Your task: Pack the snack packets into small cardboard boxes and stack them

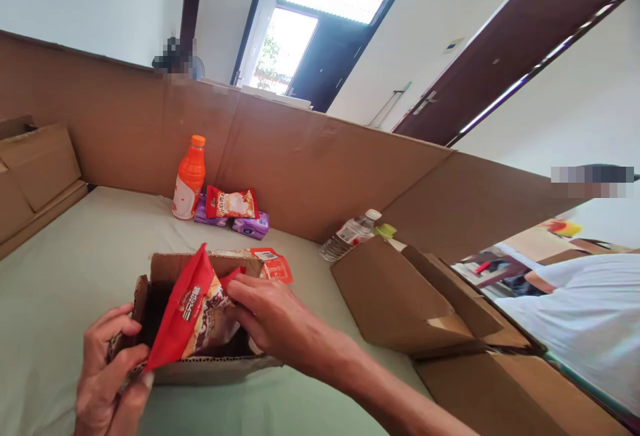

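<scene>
Two hands, gently: my left hand [113, 363] grips the box [215, 373] at its left edge, right hand [265, 306] pinches the bag [187, 313].

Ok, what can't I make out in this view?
Box interior: head view, mostly hidden by the bag and right hand.
Flat packet: head view, partly hidden by the box and right hand.
Green item, lower part: head view, hidden by the carton.
Purple packs, small print: head view, too small.
</scene>
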Tool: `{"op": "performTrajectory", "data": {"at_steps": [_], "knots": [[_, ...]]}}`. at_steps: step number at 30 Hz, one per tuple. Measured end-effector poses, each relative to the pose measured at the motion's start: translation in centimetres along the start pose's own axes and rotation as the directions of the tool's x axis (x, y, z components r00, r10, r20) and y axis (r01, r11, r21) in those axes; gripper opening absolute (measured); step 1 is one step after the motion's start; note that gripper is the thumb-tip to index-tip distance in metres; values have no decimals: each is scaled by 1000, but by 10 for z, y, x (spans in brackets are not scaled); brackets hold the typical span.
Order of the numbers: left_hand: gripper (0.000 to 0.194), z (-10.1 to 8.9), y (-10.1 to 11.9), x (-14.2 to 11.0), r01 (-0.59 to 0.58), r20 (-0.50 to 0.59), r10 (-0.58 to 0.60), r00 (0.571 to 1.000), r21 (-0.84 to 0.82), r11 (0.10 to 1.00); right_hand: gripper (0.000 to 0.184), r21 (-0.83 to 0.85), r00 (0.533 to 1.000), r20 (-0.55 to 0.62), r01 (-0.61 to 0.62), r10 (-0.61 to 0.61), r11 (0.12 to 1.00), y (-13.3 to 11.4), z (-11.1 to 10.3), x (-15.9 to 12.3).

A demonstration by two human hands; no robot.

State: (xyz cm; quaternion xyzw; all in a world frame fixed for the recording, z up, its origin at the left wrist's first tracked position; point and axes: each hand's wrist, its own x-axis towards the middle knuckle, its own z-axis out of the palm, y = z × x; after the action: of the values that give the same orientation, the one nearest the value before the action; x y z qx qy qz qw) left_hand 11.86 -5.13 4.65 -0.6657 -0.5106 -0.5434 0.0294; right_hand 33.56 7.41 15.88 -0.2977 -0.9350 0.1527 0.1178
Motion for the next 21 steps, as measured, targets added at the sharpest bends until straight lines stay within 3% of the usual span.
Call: {"op": "performTrajectory", "data": {"at_steps": [2, 4, 7, 10, 16, 19, 21], "knots": [[24, 1, 0, 0, 2, -13, -2, 1000, -17, 1000, 16, -171, 981, 190, 0, 33, 985, -3, -5, 8], [24, 2, -1, 0, -6, -14, 6, 1000, -16, 1000, 18, -261, 949, 308, 24, 60, 965, -7, -13, 19], [24, 4, -3, 1, -1, -31, 0, 1000, -22, 1000, 17, -295, 921, 381, 35, 84, 955, -12, -20, 32], [23, 7, -3, -1, 14, -58, -16, 998, -39, 999, 20, -304, 898, 425, 25, 112, 952, -10, -11, 41], [24, 9, -1, -4, -14, -59, 12, 998, -19, 1000, 20, -286, 732, 681, 224, 33, 932, -17, 21, 55], [24, 9, 3, -3, 32, -67, -34, 997, -33, 999, 31, -215, 763, 646, 225, -34, 950, -21, 26, 62], [24, 10, 4, -2, 61, -70, -65, 995, -58, 996, 37, -63, 784, 609, 204, -125, 977, -21, 29, 66]]}}
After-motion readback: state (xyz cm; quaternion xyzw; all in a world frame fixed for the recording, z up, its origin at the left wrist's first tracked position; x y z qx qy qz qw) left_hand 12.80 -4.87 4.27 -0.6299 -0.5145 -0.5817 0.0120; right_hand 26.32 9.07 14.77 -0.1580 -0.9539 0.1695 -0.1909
